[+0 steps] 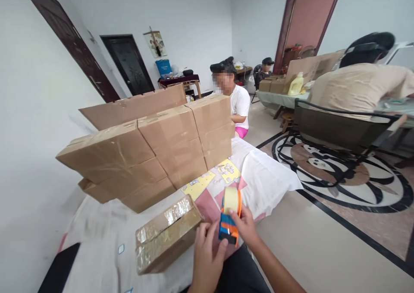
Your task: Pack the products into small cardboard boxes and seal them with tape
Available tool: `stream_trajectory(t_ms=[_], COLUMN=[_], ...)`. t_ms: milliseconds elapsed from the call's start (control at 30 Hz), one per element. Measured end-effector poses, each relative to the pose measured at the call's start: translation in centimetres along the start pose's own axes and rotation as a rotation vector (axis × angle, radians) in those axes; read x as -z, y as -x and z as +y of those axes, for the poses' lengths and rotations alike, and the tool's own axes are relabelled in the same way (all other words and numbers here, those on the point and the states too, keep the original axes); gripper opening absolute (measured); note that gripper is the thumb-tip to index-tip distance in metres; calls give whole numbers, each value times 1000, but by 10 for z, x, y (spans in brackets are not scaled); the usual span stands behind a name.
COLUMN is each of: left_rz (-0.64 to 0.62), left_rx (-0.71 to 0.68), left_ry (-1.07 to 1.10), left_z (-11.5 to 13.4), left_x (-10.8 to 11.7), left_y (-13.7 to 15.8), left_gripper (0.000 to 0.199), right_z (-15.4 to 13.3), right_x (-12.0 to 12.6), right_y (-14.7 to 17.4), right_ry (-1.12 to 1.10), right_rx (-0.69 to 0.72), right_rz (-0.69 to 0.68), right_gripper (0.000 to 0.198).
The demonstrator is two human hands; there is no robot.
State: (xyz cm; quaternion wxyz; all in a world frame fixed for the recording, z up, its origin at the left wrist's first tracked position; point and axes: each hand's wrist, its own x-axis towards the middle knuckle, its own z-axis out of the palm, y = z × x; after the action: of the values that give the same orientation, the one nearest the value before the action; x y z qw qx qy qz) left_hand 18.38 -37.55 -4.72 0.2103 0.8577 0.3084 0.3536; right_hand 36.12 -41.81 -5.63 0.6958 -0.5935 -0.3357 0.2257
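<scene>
My right hand (246, 226) is closed round a blue and orange tape dispenser (229, 224) carrying a pale yellowish roll of tape. Close against the dispenser's lower end is my left hand (208, 245), fingers curled, with the thumb at its black tip. Whether a tape end lies between those fingers is too small to tell. Just left of my hands, a cardboard box (168, 232) with shiny clear tape over its top rests on the cloth-covered surface (103, 245).
Behind the box stands a two-high row of stacked cartons (171, 146), with a flat cardboard sheet (136, 107) beyond. A person in a white shirt (241, 105) sits past the stack. On the right, another person (349, 86) sits in a dark chair (343, 124) at a table.
</scene>
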Motion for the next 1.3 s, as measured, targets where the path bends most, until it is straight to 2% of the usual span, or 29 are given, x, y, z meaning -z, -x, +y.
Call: stream_trajectory(t_ms=[67,133,267,367,500,633,767,867,967,1133,1300], left_rz=[1,-4,-178,-310,-345,-346,-217,-106,-33,-64,-93], left_rx=[111,137,108,120,150,214,372,474,468,454,512], left_ry=[129,247,458,567,606,707,842,821,725,612,592], left_z=[7,3,-12,-14,-7,-7,-9,-6,0,8,5], left_x=[-15,-18,-7,-2,0,-3,-20,-33,-35,-34,-48], left_y=[-3,-10,-26,-31,-31,-29,-16,-2,6,9,16], left_gripper=[43,50,72,77,74,76,84,68,60,68,74], right_z=[-6,-7,-2,-4,-13,-10,1,6,8,17,26], right_x=[-3,-1,7,10,9,6,2,1,4,4,5], right_y=[12,21,34,40,47,53,50,43,39,42,42], right_ry=[-18,-47,-109,-126,-112,-86,-116,-109,-65,-23,19], right_rx=[1,-31,-141,-185,-200,-231,-274,-242,-172,-89,-17], right_rz=[-31,-60,-60,-117,-172,-165,10,109,108,127,105], right_gripper=[46,50,63,64,61,64,71,71,67,65,62])
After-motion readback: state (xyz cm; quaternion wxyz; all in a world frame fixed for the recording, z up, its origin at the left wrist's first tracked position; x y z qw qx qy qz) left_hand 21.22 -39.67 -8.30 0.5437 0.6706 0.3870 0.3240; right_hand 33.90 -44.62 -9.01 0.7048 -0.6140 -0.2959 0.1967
